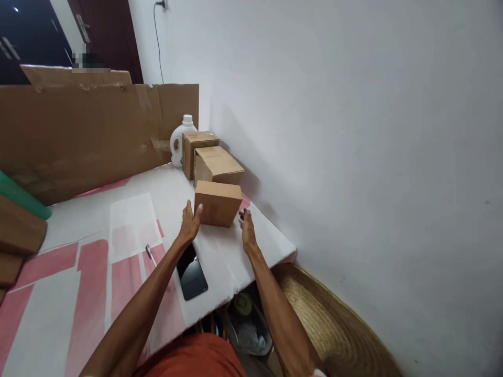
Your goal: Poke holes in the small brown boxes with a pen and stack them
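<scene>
A small brown cardboard box (218,205) stands on the cloth-covered table near the wall. Beside its left end is my left hand (190,222), thumb and fingers apart; whether the thumb touches the cardboard I cannot tell. My right hand (247,228) is at the box's right end, fingers loosely parted, with a small gap showing. Neither hand is wrapped around the box. Just behind it sit a second cardboard box (219,161) and a taller cardboard box (200,137). Below my left wrist lies a black smartphone (192,275).
A white jug (184,131) stands by a tall cardboard panel (78,136) at the back. A pen (151,255) and a white paper sheet (131,220) lie on the table (58,309). Boxes (19,225) line the left edge. A woven mat (326,314) leans beside the wall.
</scene>
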Demonstrator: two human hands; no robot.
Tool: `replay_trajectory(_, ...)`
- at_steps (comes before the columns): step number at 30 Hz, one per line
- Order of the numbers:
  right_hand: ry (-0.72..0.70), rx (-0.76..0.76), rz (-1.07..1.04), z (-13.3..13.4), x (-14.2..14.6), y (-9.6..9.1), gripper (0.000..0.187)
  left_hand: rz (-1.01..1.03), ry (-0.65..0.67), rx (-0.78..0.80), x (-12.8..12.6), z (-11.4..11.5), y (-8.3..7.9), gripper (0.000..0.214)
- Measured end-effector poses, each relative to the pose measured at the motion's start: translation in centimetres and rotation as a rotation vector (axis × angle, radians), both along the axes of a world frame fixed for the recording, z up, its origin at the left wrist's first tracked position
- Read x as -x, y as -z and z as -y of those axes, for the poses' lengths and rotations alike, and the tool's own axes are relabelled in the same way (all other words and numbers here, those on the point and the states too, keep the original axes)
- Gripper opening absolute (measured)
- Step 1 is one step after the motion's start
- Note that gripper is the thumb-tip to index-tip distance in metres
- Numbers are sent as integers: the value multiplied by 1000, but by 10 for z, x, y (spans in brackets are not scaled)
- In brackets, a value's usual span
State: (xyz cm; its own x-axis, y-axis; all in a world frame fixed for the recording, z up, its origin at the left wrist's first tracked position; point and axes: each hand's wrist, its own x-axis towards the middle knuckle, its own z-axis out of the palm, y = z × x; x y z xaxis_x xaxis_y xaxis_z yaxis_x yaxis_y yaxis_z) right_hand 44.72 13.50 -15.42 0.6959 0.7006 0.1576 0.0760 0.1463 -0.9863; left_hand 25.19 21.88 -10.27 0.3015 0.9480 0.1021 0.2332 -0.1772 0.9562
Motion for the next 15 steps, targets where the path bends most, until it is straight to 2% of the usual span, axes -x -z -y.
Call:
replay_trajectory(3,-81,48,14,11,16,-1,90,74,45,9,-13,-3,-8,83)
replay_trajectory(6,-153,58,33,20,35,-17,80,124,32,-4,7,21,-15,79)
replay_trajectory(9,-260,25,53,29,69,-39,67,128,-44,-23,65,60,-22,76)
replay_trajectory(12,-435,-22,92,35,126,-55,61,105,-161,-68,143,101,-33,71)
replay_trajectory(15,-602,-63,136,39,199,-57,61,15,-444,-174,217,137,-41,66)
